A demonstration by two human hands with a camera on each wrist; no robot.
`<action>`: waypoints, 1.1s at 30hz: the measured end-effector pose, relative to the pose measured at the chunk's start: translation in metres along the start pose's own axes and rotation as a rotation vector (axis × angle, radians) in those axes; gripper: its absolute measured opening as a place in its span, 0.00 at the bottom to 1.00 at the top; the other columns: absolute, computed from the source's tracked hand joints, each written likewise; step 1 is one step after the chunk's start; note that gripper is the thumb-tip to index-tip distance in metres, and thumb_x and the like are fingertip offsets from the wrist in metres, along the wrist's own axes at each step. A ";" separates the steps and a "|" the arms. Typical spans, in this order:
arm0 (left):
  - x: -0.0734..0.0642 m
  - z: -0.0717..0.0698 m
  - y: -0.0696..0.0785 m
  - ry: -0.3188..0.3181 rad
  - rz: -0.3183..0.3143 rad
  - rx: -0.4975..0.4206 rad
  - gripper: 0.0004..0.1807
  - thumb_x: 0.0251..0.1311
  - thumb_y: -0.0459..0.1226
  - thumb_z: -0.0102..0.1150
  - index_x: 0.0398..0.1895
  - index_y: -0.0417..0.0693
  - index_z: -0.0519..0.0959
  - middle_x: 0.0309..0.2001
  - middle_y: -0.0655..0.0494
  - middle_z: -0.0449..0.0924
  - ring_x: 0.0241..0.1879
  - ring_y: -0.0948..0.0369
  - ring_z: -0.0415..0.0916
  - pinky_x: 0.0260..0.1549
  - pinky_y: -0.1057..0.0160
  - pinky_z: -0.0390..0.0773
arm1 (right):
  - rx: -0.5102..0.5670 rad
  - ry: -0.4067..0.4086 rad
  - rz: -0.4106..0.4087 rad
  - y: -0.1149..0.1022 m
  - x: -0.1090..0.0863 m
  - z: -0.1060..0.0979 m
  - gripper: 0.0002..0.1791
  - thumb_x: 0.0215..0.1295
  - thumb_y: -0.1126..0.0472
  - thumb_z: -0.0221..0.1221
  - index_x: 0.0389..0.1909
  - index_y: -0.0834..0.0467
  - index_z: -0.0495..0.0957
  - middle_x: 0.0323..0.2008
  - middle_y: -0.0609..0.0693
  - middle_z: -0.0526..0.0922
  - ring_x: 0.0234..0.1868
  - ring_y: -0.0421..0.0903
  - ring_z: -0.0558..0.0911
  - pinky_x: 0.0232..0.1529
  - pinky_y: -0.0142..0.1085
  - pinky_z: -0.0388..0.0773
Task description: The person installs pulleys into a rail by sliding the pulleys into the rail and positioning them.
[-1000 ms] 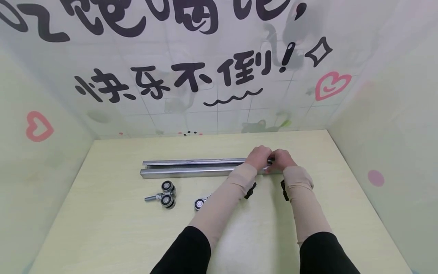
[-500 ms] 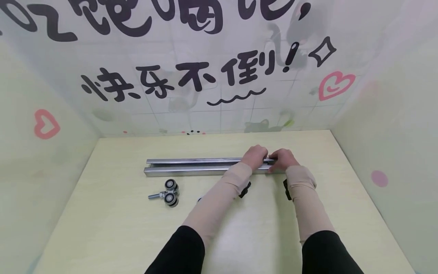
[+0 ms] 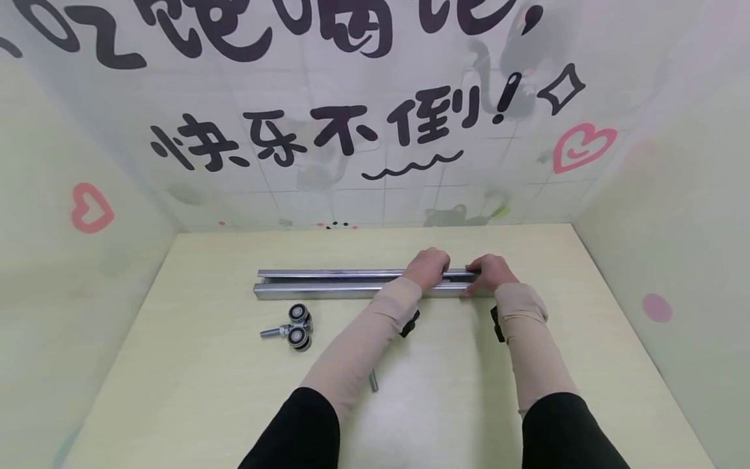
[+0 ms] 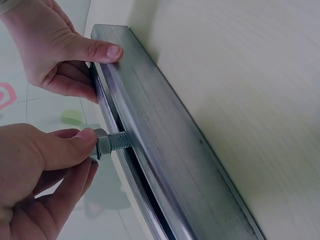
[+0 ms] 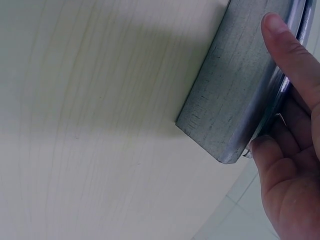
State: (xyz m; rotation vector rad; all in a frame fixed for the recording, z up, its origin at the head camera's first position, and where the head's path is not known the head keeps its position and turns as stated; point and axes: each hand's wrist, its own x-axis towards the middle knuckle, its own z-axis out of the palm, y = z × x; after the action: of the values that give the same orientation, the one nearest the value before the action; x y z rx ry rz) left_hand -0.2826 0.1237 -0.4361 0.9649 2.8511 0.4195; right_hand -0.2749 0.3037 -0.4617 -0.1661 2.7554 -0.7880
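Observation:
A slotted metal rail (image 3: 328, 291) lies lengthwise across the back of the table. In the left wrist view, my left hand (image 4: 45, 170) pinches a bolt with a hex nut (image 4: 105, 144) between thumb and fingers. Its threaded shank (image 4: 120, 140) runs into the rail's slot; whatever is inside the rail is hidden. My right hand (image 3: 492, 272) grips the rail near its right end. The right wrist view shows that thumb (image 5: 290, 47) on the rail's front face (image 5: 225, 85) and the fingers on its slotted side.
A four-wheeled roller trolley (image 3: 299, 326) with a bolt stem lies in front of the rail's left part. Another bolt end (image 3: 373, 381) shows beside my left forearm, which covers the rest. Printed walls (image 3: 375, 195) enclose the table's back and sides.
My left hand has slid left along the rail, away from the right hand, and the gap between them has widened. The right hand keeps its place on the rail.

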 end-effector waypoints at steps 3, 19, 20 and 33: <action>-0.003 0.000 -0.004 -0.003 0.001 -0.005 0.08 0.49 0.25 0.56 0.30 0.43 0.82 0.31 0.53 0.81 0.32 0.59 0.76 0.32 0.67 0.75 | 0.010 -0.008 0.008 -0.001 -0.001 -0.001 0.38 0.30 0.60 0.74 0.49 0.67 0.75 0.49 0.64 0.77 0.52 0.60 0.73 0.57 0.49 0.65; -0.024 -0.009 -0.026 -0.002 -0.007 0.007 0.10 0.49 0.24 0.56 0.32 0.43 0.82 0.34 0.52 0.82 0.37 0.57 0.77 0.37 0.66 0.76 | 0.008 -0.029 0.029 -0.001 0.001 0.001 0.39 0.30 0.59 0.74 0.50 0.66 0.74 0.51 0.64 0.75 0.55 0.61 0.71 0.59 0.50 0.62; -0.025 -0.010 -0.027 -0.003 -0.008 0.009 0.10 0.50 0.24 0.56 0.32 0.43 0.82 0.34 0.52 0.82 0.37 0.57 0.77 0.37 0.66 0.76 | 0.006 -0.028 0.029 -0.002 0.001 0.001 0.38 0.31 0.59 0.74 0.50 0.66 0.74 0.51 0.64 0.75 0.54 0.61 0.71 0.59 0.50 0.62; -0.040 -0.013 -0.045 0.004 -0.019 -0.036 0.10 0.49 0.23 0.55 0.33 0.41 0.82 0.35 0.50 0.82 0.37 0.56 0.77 0.38 0.65 0.76 | 0.007 -0.030 0.026 0.000 0.001 0.001 0.38 0.31 0.59 0.74 0.50 0.66 0.74 0.51 0.65 0.75 0.54 0.62 0.71 0.59 0.51 0.62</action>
State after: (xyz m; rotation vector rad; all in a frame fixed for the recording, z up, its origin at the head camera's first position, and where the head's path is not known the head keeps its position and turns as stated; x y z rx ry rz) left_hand -0.2795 0.0619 -0.4361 0.9311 2.8440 0.4701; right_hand -0.2754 0.3026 -0.4628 -0.1399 2.7213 -0.7816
